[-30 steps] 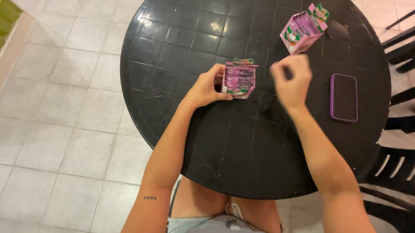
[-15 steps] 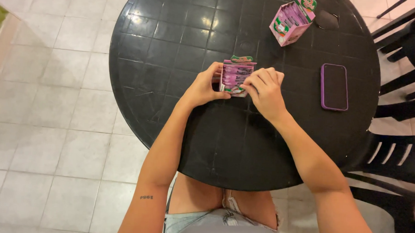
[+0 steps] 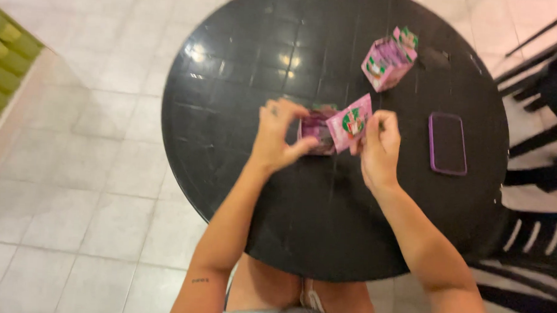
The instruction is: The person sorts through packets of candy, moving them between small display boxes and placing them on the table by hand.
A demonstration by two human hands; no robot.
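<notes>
Left hand point(image 3: 279, 135) grips the stack of pink sachets point(image 3: 315, 130); right hand point(image 3: 377, 147) pinches one pink sachet point(image 3: 350, 122) just right of it, open pink carton point(image 3: 388, 60) beyond.

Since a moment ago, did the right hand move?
Yes. The right hand had been pressed against the stack of packets; now it is pulled aside toward the phone, lifting one pink packet.
</notes>
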